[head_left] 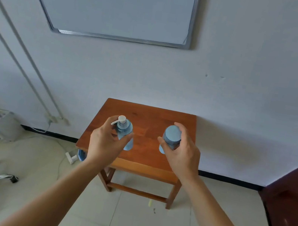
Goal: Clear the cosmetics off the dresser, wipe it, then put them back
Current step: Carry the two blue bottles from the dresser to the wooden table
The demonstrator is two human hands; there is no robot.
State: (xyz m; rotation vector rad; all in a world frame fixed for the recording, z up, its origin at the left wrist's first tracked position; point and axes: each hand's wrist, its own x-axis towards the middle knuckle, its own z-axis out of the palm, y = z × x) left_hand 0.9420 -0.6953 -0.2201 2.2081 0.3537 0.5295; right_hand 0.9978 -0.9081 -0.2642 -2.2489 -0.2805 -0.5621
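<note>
Both hands grip blue bottles [171, 137] over bare dresser [150, 125], whiteboard [112, 0] behind

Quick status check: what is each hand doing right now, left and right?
Left hand: closed around the blue pump bottle over the wooden table.
Right hand: closed around the blue capped bottle.
</note>
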